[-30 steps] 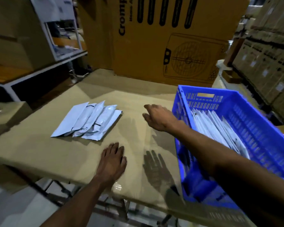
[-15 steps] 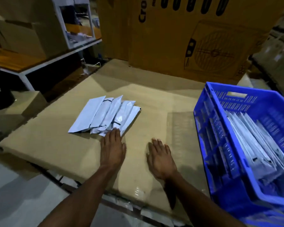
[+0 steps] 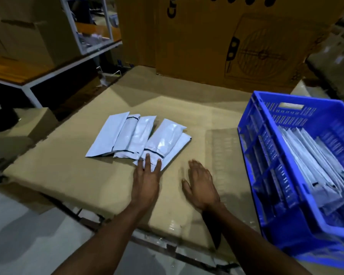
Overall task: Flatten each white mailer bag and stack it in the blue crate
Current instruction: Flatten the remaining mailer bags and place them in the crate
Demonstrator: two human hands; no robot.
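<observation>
On the cardboard-covered table, the left hand, fingers flat, touches the nearest glossy white plastic mailer bag, angled away rightward; the right hand rests flat, empty, beside it.

— What does the person wear on the arms?
— Nothing: both forearms are bare to the frame's edge, no sleeves.
— And the left hand and right hand?
— Bare, no gloves.

The crate runs off the right edge. The left hand covers the near end of one mailer. The right hand is motion-blurred. Box lettering is cut off at the top.
</observation>
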